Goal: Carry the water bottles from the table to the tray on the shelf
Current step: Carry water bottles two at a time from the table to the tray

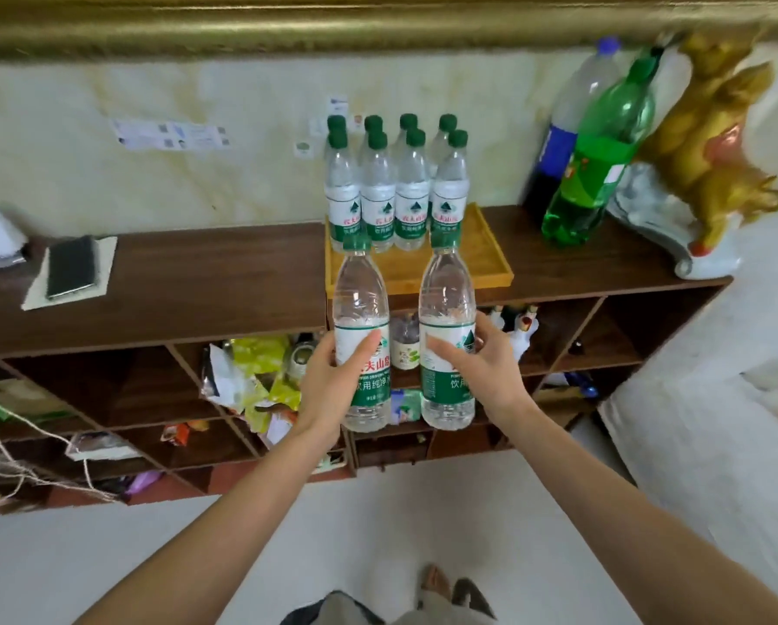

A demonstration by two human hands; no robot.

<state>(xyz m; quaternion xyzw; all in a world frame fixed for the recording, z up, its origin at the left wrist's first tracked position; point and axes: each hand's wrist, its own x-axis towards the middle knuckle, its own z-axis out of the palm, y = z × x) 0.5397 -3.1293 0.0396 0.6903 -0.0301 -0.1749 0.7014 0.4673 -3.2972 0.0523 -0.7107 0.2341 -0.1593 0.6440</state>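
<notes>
Fingers: the left hand [333,376] is wrapped around the left bottle [362,340]; the right hand [486,367] is wrapped around the right bottle [447,336].
Held bottles: both are kept upright, in front of the shelf [175,281].
Tray [490,263]: eight bottles [393,191] are grouped at its back.

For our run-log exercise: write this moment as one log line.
left hand: grips water bottle | right hand: grips second bottle | both upright, short of tray | eight bottles on tray

Both arms reach forward, left grip [333,376] and right grip [486,358] each curled round something upright.
</notes>
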